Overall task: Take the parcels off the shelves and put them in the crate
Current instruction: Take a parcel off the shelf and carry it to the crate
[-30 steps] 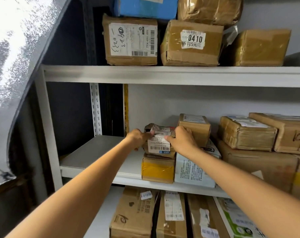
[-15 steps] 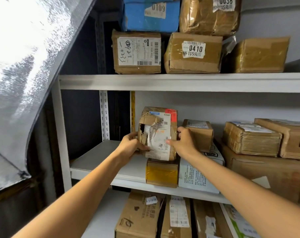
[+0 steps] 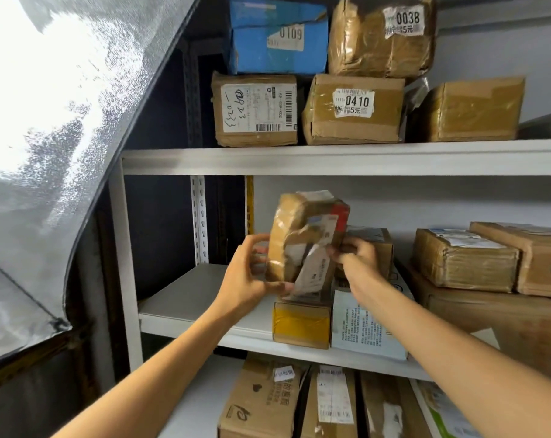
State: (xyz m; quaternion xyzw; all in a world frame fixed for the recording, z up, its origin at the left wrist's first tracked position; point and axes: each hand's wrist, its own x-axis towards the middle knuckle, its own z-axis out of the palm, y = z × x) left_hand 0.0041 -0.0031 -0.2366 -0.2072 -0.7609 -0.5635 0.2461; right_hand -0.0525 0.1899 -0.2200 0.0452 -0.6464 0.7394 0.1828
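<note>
head | taped parcel (image 3: 302, 238) tilted, lifted above yellow-taped box (image 3: 301, 324) | left hand (image 3: 252, 275) grip curled round it | right hand (image 3: 361, 257) grip pinching its edge

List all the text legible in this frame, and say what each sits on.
"0109": label on the blue box.
"0038" and "5元": sticker on the taped parcel beside it.
"0410" and "5元": sticker on the brown parcel below.
"159-159-K02": label on the left carton.
Held parcel labels, white box print: blurred.
</note>
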